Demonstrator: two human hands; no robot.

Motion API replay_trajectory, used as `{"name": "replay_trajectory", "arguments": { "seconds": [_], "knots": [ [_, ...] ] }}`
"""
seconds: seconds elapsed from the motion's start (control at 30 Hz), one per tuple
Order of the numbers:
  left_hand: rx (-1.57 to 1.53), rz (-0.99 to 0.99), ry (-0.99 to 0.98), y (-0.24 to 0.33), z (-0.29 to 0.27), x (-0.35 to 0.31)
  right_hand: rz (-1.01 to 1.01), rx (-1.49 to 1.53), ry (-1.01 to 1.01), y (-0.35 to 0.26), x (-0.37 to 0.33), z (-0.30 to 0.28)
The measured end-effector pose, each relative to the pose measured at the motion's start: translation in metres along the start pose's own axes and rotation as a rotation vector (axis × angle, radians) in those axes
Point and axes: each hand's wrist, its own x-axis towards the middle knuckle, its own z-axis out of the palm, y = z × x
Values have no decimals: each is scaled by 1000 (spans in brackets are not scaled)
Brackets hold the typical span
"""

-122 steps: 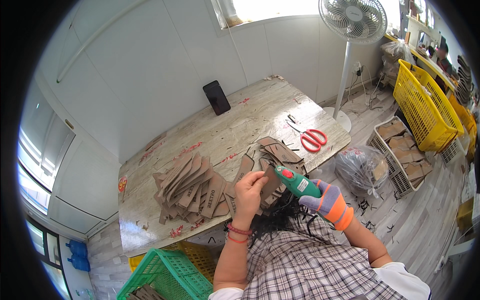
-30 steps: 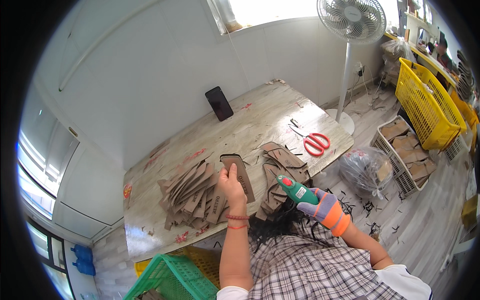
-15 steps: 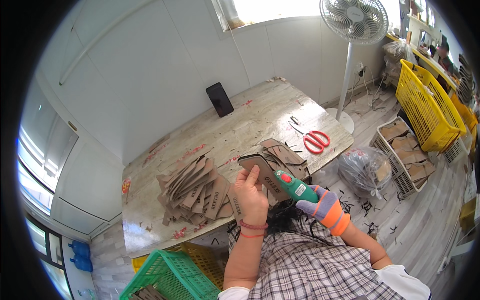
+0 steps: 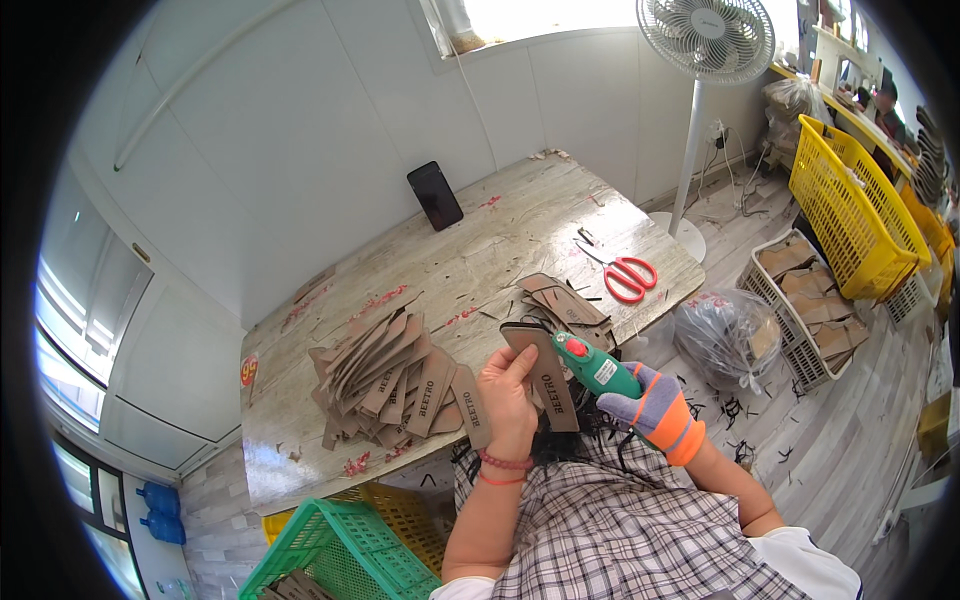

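Observation:
My left hand [image 4: 507,402], bare with a beaded bracelet, pinches a flat brown panel [image 4: 550,390] with dark edging and black print near its upper end. In a grey and orange glove, my right hand [image 4: 655,413] grips a green handheld power tool [image 4: 600,370] with a red button. The tool's front end lies beside the panel's right edge; I cannot tell whether they touch. Left of my left hand is a heap of similar brown panels [image 4: 395,375] on the table. Beyond the tool sits a smaller stack of panels [image 4: 566,298].
Red-handled scissors [image 4: 628,280] and a black phone [image 4: 435,196] are on the table [image 4: 300,440]. A green crate [image 4: 330,550] stands at the lower left. To the right are a stuffed plastic bag [image 4: 727,338], a crate of brown pieces [image 4: 800,345], a yellow basket [image 4: 850,220] and a standing fan [image 4: 690,150].
The held panel has turned more upright and shifted slightly right, its lower end now in sight. The tool has moved slightly right, its front end now along the panel's right edge.

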Motion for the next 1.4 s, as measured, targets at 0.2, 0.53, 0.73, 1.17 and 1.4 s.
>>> {"name": "replay_trajectory", "arguments": {
  "seconds": [0.2,0.53,0.73,1.17,1.4],
  "knots": [
    [143,112,-14,10,-7,8,15,10,-53,-1,-2,-4],
    [413,126,-130,23,-14,15,-14,-31,-74,-1,-2,-6],
    [440,36,-217,24,-12,11,-55,2,-59,1,1,-6],
    [257,310,142,41,-35,51,7,110,-12,5,2,-11],
    [-498,-341,238,13,-50,26,65,31,-45,13,-1,-6]
  ]
}}
